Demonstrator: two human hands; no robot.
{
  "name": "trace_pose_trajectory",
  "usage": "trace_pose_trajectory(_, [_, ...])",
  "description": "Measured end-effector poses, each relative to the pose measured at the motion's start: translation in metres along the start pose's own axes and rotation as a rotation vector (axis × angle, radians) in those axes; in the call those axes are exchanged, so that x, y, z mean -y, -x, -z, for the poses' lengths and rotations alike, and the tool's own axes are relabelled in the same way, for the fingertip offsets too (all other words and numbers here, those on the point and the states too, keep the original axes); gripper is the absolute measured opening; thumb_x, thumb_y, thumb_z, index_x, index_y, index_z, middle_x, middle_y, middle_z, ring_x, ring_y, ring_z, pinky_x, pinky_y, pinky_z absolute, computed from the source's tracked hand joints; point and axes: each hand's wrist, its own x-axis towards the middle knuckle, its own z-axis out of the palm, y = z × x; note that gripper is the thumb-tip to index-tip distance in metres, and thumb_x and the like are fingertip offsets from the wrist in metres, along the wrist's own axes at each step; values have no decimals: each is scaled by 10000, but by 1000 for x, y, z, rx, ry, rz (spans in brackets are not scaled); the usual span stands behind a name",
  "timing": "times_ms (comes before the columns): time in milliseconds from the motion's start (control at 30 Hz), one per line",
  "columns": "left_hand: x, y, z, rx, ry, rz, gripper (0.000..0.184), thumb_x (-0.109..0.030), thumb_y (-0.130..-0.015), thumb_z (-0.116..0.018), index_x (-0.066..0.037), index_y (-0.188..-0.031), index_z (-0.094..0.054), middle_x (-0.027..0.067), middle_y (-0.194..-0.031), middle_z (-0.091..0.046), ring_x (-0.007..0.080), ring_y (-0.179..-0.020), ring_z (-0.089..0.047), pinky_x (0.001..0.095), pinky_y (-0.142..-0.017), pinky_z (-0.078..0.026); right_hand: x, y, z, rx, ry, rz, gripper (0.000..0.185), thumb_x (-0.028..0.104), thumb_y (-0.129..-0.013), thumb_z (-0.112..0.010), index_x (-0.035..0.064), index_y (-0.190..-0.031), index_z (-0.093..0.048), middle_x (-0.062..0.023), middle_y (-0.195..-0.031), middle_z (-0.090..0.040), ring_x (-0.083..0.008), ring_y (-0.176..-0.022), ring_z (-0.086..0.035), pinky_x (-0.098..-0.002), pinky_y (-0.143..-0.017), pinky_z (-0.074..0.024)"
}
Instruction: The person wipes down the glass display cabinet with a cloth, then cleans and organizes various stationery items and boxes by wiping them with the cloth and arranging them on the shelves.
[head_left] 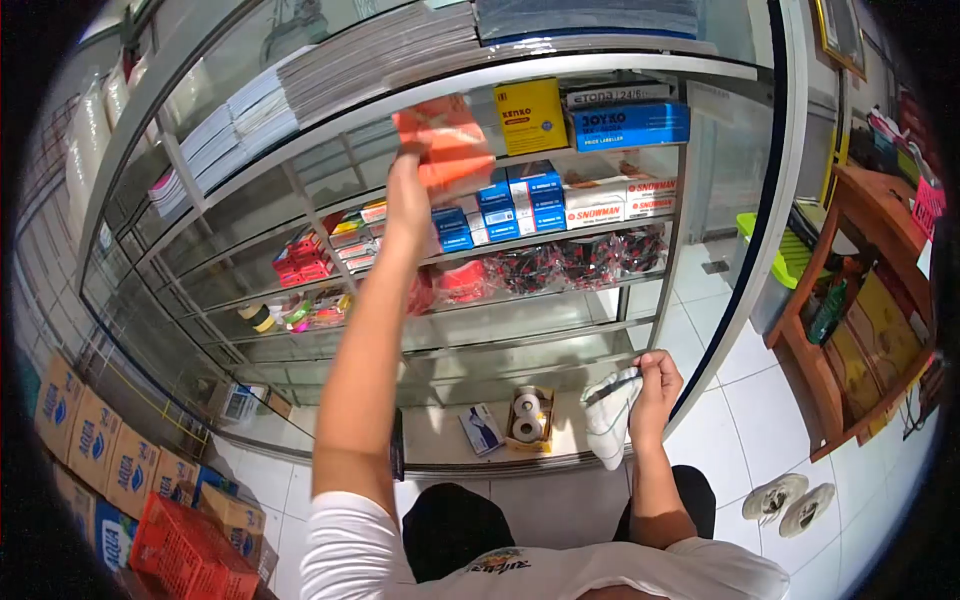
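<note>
Presently, the left hand (408,190) holds an orange packet (448,145) at twelve o'clock, before the glass cabinet (480,345); the right hand (655,390) grips a whitish cloth (610,415) toward five. Shoes (790,505) rest on tiled floor (745,420) at four.

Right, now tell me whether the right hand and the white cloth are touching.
Touching. The head view shows the right hand gripping the white cloth at its upper right corner.

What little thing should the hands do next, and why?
Maybe the left hand should set the orange packet on the shelf beside the yellow box. It holds the packet up near that box; the right hand has a cloth lower down.
</note>
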Motion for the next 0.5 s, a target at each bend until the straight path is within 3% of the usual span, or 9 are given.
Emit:
trace_pose_trajectory(33, [-11,-19,-4,-17,-30,130,352,-336,-888,-468,-48,-1063,-570,101,-990,-621,205,-770,-604,304,-572,-502,0,-1,2,-3,1,-4,164,103,-865,-494,10,-747,-557,-45,-725,-572,-116,-689,-471,-225,-699,-379])
trace_pose_trajectory(67, [-13,-44,-4,-25,-252,198,390,-397,-841,-517,-66,-1030,-601,90,-975,-637,216,-784,-607,347,-570,-502,0,-2,4,-8,-1,-5,159,98,-861,-494,9,-746,-558,-46,-725,-573,-116,-690,-474,-223,-700,-378])
trace_pose_trajectory(167, [-18,-73,-10,-18,-162,220,401,-408,-823,-539,-73,-1030,-615,85,-942,-650,246,-758,-616,368,-573,-497,-2,-3,7,-18,-5,-4,149,90,-851,-493,7,-746,-559,-48,-724,-576,-118,-693,-479,-221,-704,-377])
trace_pose_trajectory(300, [-14,-111,-4,239,-249,528,359,-375,-821,-542,-76,-1004,-621,85,-919,-652,237,-773,-603,361,-573,-486,-4,-1,3,-8,3,-31,137,79,-837,-489,3,-751,-563,-54,-725,-583,-121,-701,-488,-223,-710,-379])
trace_pose_trajectory(500, [4,-118,4,184,-402,375,397,-394,-852,-486,-62,-1033,-604,97,-992,-629,244,-828,-591,356,-637,-475,-5,-2,5,13,-17,-28,140,79,-840,-489,0,-753,-566,-57,-725,-587,-125,-697,-488,-226,-710,-381])
